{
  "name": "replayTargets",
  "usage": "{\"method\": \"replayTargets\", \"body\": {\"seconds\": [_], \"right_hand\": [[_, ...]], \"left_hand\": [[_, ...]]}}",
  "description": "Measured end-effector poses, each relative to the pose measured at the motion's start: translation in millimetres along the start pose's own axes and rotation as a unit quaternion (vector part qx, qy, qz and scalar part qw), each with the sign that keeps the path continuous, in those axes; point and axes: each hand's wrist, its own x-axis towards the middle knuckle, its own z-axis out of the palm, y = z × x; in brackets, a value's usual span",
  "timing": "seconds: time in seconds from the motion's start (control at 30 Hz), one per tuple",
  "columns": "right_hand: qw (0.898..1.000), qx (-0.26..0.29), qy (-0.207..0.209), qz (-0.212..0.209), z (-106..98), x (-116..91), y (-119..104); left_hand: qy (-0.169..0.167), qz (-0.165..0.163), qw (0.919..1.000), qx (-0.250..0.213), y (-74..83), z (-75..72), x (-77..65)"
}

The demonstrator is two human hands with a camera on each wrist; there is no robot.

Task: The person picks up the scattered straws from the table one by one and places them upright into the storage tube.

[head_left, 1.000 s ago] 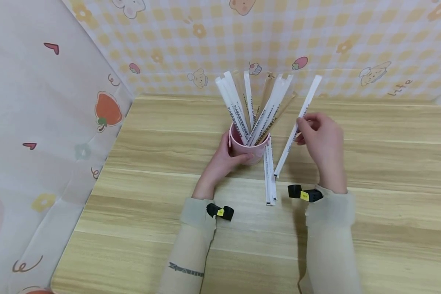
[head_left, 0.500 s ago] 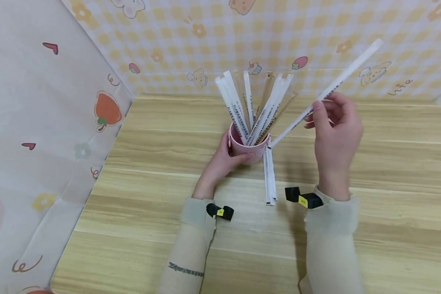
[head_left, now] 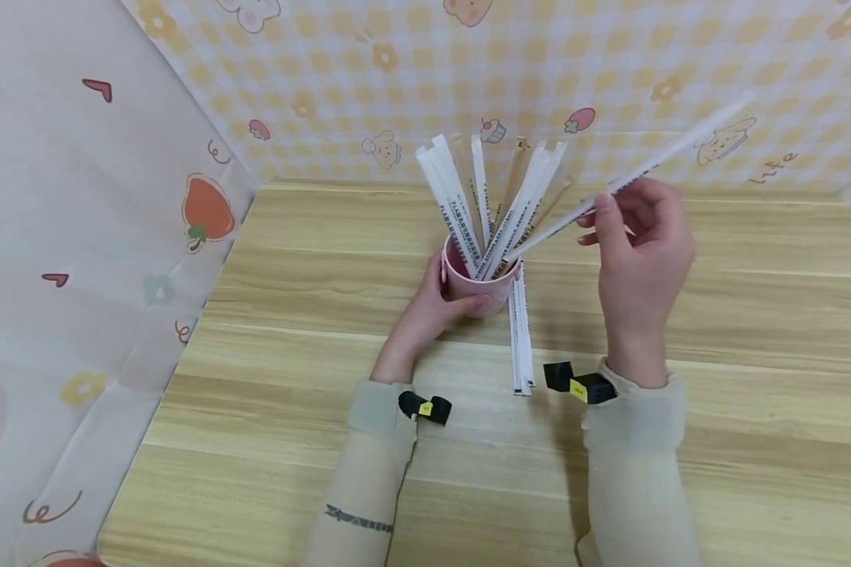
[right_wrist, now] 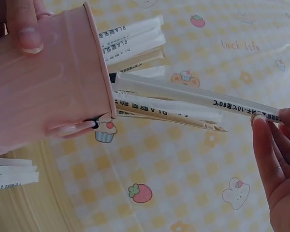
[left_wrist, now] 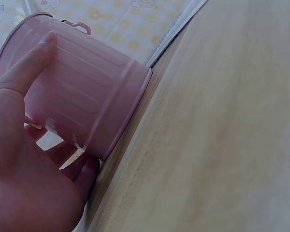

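Note:
A small pink bucket [head_left: 495, 298] stands on the wooden table, holding several white and brown paper-wrapped straws [head_left: 521, 213] that fan out above its rim. My left hand [head_left: 421, 319] grips the bucket from the left, thumb across its front; in the left wrist view the thumb [left_wrist: 31, 63] lies along the ribbed wall. Between thumb and fingers, my right hand [head_left: 641, 264] pinches one white wrapped straw [right_wrist: 183, 94]. This straw slants down to the left, its dark-tipped lower end right at the bucket's mouth.
Some white wrapped straws [head_left: 520, 339] lie on the table [head_left: 291, 378] just in front of the bucket, to its right. A yellow checked backdrop [head_left: 397, 87] rises behind the table, and a pale printed sheet [head_left: 113, 236] stands at the left.
My right hand has lifted the straw from beside the loose ones, tilted it, and brought its lower end left to the bucket's mouth. My left hand has stayed on the bucket.

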Motion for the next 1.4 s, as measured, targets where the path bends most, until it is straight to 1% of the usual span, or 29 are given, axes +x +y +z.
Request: {"method": "replayTargets", "body": {"seconds": [0.2, 0.47, 0.7, 0.8, 0.97, 1.07, 1.27, 1.4], "right_hand": [[0.999, -0.034, -0.019, 0.005, -1, 0, 4], [0.994, -0.09, -0.067, 0.005, 2, -1, 10], [0.983, -0.149, -0.108, 0.011, 8, -3, 37], [0.977, -0.172, -0.123, 0.013, 12, -6, 45], [0.966, -0.216, -0.141, 0.008, 17, -8, 51], [0.961, -0.233, -0.146, 0.008, 18, -9, 53], [0.952, -0.258, -0.162, 0.018, 19, -9, 59], [0.948, -0.265, -0.173, 0.027, 20, -10, 62]], "left_hand": [[-0.001, 0.002, 1.0, 0.002, -0.4, -0.3, 0.7], [-0.004, 0.0, 1.0, -0.001, -0.2, -0.4, 0.5], [-0.001, 0.002, 1.0, 0.003, 0.1, -0.4, 0.3], [0.0, 0.0, 1.0, 0.004, 0.6, -0.5, 0.0], [0.001, -0.013, 0.9999, 0.009, 1.1, -0.5, -0.4], [0.001, -0.016, 0.9998, 0.01, 1.5, -0.4, -0.6], [-0.002, -0.008, 1.0, 0.004, 0.0, -0.3, 0.0], [-0.002, -0.006, 1.0, 0.003, -0.5, -0.6, 0.1]]}}
